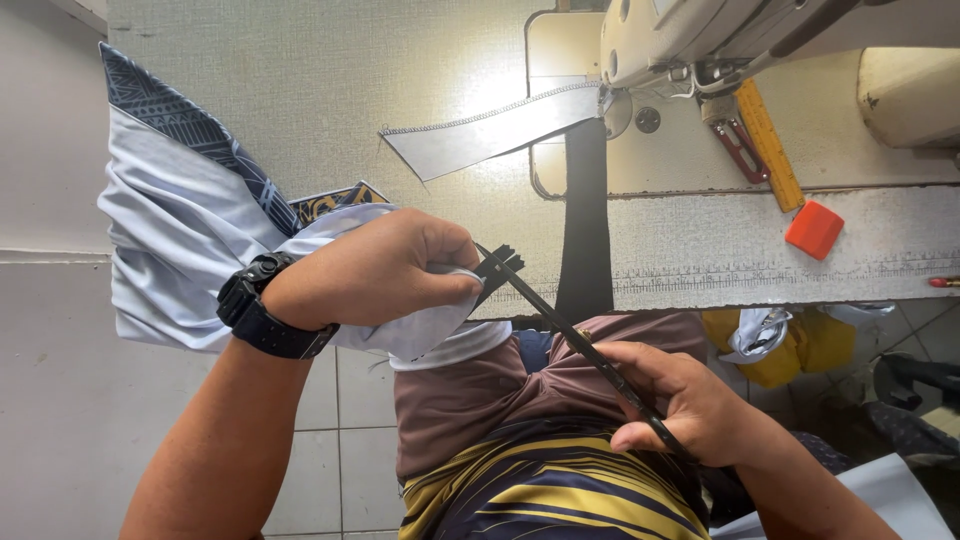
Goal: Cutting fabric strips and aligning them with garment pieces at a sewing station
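Head view: the left hand (375, 270), wearing a black wristwatch (262, 308), is closed on bunched pale grey fabric (180, 240) at the sewing table's (330, 90) front edge. The right hand (690, 400) pinches a thin black strip (570, 335) stretched taut between both hands, over the lap. A sewing machine (700, 35) stands at the far edge.

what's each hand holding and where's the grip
Left hand bunches the pale grey fabric at its edge, pinching the black strip's frayed end; right hand pinches the strip farther along.
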